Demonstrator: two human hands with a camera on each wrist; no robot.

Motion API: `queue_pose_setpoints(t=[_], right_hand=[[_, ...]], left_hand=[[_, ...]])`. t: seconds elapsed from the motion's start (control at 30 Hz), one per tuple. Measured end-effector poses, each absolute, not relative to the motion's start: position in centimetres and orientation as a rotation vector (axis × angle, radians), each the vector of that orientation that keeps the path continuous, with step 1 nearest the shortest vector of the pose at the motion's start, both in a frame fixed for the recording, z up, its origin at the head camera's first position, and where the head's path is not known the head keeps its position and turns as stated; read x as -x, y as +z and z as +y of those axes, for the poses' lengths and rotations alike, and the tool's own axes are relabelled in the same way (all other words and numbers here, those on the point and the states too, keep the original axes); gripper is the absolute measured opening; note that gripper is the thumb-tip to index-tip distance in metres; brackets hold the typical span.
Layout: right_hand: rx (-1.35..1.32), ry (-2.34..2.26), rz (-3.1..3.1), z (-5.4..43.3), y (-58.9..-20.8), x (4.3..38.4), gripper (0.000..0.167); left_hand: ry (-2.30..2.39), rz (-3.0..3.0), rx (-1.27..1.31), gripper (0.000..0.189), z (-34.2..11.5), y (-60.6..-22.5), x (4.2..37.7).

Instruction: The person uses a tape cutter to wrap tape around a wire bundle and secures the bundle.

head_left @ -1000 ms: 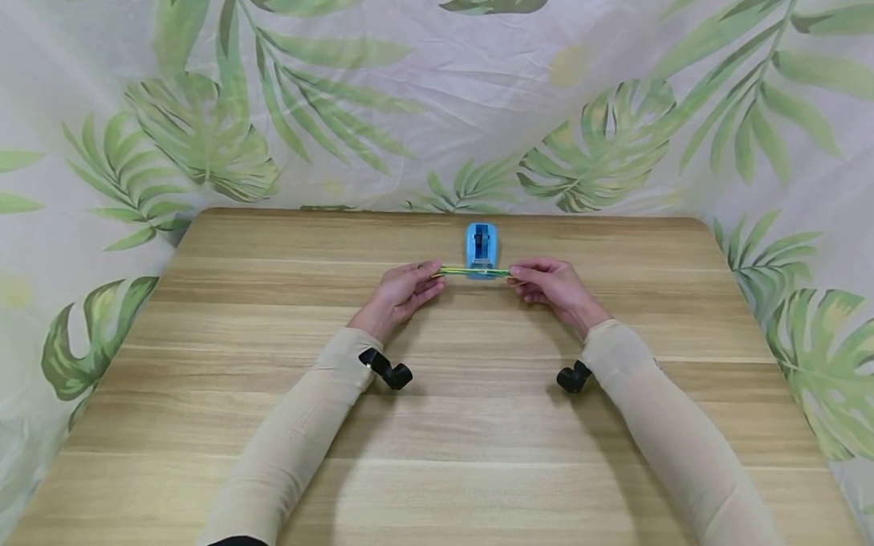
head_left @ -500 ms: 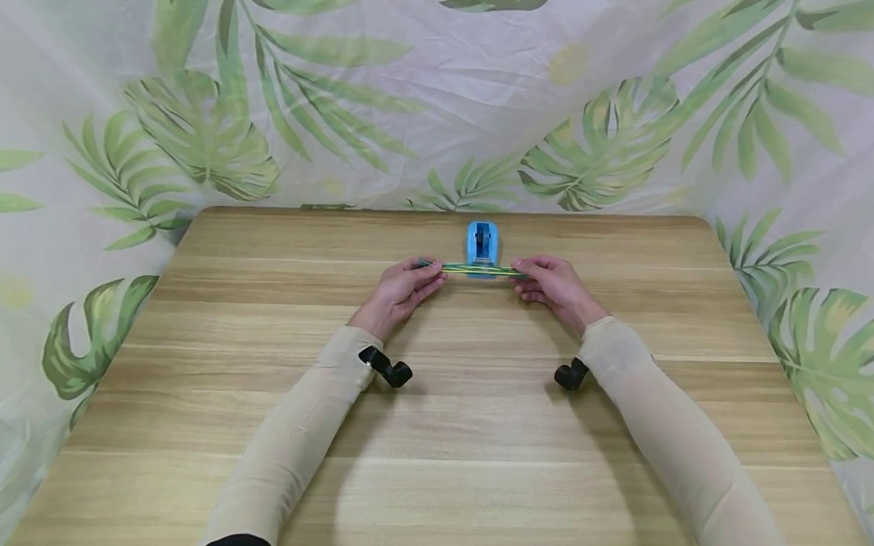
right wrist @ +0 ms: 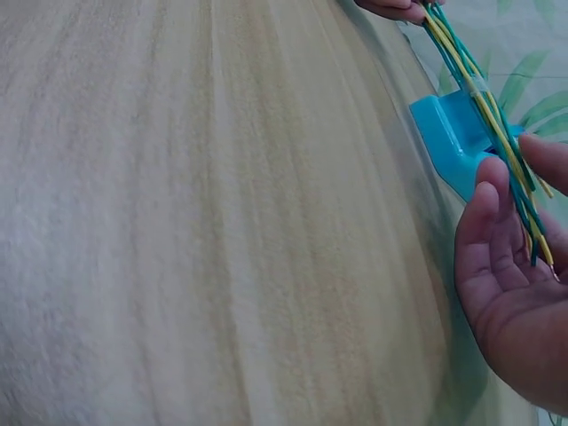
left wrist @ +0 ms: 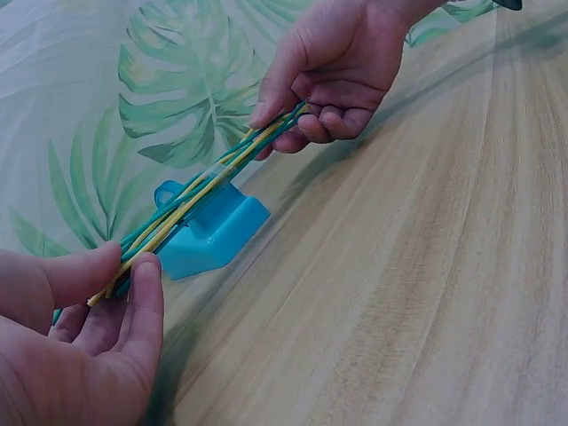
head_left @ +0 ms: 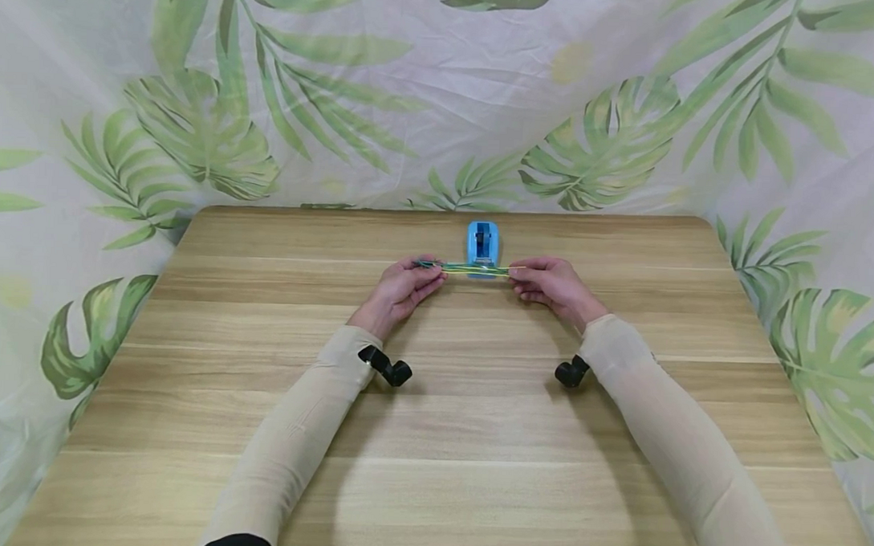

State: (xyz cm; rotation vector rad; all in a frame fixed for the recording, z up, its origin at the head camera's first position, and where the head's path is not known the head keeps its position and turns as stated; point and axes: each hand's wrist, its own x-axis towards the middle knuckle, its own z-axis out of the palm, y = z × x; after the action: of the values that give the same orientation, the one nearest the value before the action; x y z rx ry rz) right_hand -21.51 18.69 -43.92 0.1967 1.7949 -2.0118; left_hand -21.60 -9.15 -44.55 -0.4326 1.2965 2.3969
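Note:
Between both hands, a bundle of thin green and yellow wires is stretched level. My left hand pinches its left end between thumb and fingers, and loose wire tips stick out past the fingertips. At the other end, the thumb and fingers of my right hand hold the wires, with tips spreading beside the thumb in the right wrist view. A clear strip of tape lies on the middle of the bundle; whether it goes fully round is unclear. Right behind and below stands a blue tape dispenser, its front partly covered by the wires.
The wooden table spreads out in front of the dispenser and under both forearms. Its back edge meets a leaf-patterned cloth, which also hangs at both sides. A black wrist camera sits on each sleeve.
Both hands have stayed almost in place. Wire tips now stick out past the left fingers, and the wires at the right fingers have shifted slightly.

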Motion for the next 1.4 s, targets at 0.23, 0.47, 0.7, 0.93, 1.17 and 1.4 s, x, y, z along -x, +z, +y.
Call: queue_pose_setpoints(t=[0.23, 0.47, 0.7, 0.93, 1.17, 1.4], right_hand=[[-0.127, -1.987, 1.887, 18.7, -44.2, 21.7, 0.035], [-0.076, -1.899, 2.067, 18.6, -44.3, 21.7, 0.028], [-0.075, -1.89, 2.116, 18.5, -44.5, 21.8, 0.024], [-0.068, -1.861, 2.15, 18.4, -44.4, 21.7, 0.025], [-0.111, -1.918, 2.078, 18.1, -44.3, 21.5, 0.036], [-0.355, -2.144, 1.713, 17.4, -43.7, 20.8, 0.054]], left_hand=[[2.369, 1.354, 0.42, 0.037, -9.0, -44.7, 21.7], [2.327, 1.433, 0.432, 0.036, -9.0, -44.8, 21.8], [2.34, 1.491, 0.417, 0.021, -8.9, -44.9, 21.7], [2.363, 1.5, 0.433, 0.03, -8.7, -45.0, 21.9], [2.339, 1.528, 0.439, 0.039, -8.7, -45.0, 22.0], [2.318, 1.558, 0.419, 0.043, -8.8, -44.9, 21.9]])
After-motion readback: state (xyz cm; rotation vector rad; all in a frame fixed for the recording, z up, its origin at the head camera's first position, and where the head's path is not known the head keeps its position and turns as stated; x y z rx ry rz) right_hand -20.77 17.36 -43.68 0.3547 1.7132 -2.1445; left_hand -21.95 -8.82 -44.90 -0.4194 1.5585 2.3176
